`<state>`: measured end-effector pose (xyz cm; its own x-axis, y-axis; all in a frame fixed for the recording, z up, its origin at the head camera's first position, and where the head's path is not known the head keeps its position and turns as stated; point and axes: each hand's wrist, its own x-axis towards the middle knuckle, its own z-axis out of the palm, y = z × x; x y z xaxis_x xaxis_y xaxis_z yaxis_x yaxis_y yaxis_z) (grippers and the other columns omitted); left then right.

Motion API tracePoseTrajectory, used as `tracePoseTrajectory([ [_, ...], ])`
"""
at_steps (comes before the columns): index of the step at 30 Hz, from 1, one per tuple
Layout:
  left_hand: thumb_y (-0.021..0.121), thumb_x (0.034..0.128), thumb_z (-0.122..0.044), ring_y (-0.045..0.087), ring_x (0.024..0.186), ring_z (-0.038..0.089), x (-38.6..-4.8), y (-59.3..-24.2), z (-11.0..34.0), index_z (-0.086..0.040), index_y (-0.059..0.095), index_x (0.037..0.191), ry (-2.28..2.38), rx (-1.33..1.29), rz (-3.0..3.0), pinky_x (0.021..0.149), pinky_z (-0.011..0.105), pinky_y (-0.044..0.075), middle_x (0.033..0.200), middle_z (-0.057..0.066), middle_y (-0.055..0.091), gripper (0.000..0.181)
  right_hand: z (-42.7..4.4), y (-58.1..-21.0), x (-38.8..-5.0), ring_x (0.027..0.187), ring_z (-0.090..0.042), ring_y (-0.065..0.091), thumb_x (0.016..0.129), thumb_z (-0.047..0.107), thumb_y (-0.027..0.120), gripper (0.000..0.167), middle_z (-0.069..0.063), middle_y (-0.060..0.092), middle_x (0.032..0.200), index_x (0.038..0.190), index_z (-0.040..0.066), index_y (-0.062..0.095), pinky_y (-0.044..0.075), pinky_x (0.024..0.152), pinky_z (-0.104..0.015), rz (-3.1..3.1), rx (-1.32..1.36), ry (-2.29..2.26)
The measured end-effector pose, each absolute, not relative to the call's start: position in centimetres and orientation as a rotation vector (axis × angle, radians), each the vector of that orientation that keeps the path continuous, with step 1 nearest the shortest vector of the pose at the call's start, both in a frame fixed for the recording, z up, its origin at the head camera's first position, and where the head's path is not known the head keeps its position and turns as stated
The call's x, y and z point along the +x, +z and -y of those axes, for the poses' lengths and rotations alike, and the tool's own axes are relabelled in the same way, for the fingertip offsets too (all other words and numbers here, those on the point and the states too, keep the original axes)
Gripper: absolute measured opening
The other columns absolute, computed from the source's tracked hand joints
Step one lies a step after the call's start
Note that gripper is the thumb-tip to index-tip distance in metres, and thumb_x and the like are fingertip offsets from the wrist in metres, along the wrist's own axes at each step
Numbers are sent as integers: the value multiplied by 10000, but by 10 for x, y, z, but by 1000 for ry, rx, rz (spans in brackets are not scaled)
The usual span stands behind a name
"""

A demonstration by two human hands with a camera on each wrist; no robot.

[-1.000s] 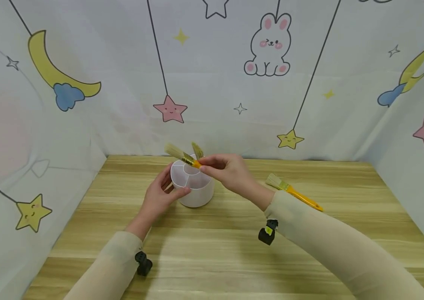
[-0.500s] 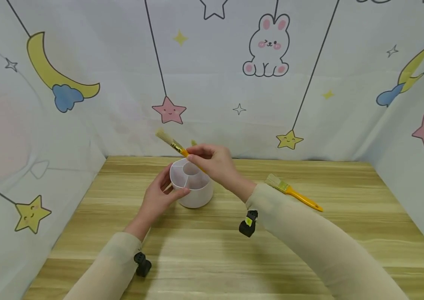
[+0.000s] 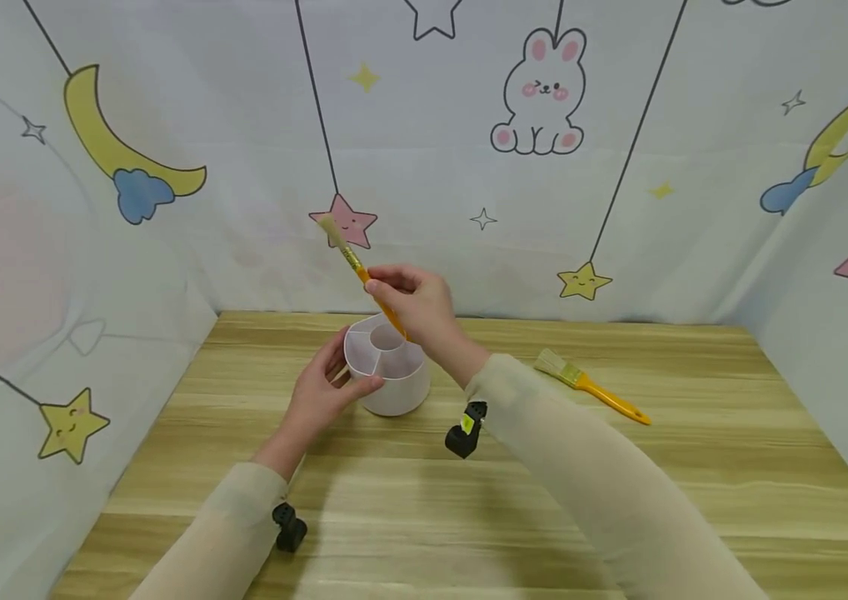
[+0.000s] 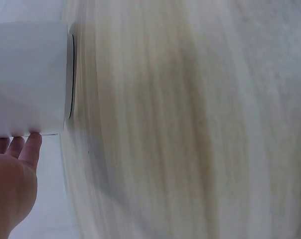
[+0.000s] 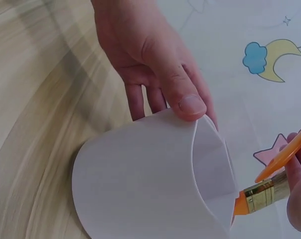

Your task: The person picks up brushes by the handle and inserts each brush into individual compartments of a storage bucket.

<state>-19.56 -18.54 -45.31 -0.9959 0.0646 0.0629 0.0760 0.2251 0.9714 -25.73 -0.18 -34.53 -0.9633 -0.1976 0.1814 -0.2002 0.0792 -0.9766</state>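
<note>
A white round divided organizer [image 3: 396, 396] stands on the wooden table, gripped at its left side by my left hand [image 3: 317, 392]. The thumb lies at the rim and the fingers go round the far side. Above the organizer, my right hand [image 3: 424, 308] pinches a paintbrush [image 3: 364, 273] by its orange handle. Its bristles point up and left, and the handle end slants down over the rim. In the right wrist view, a second brush [image 5: 260, 195] stands handle-down in the organizer; in the head view the right hand hides it.
To the right, a third brush [image 3: 592, 389] with an orange handle lies on the table [image 3: 544, 517]. Behind the table hangs a white printed cloth [image 3: 439, 175], and cloth also closes off both sides.
My right hand has moved up and left. The brush in it has turned steeper, with its bristles higher and its handle end lower over the organizer. My left hand stays put.
</note>
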Motion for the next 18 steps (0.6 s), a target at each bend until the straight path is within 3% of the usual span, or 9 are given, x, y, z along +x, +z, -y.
tracePoseTrajectory([
  [18, 882, 923, -253, 379, 1570, 276, -195, -454, 186, -176, 315, 1692, -1957, -168, 2427, 1259, 508, 373, 1703, 72, 388, 958, 6, -366, -260, 1054, -193, 763, 998, 129, 784, 238, -110, 792, 1135, 1212, 24, 788, 623, 955, -294, 2273, 577, 2001],
])
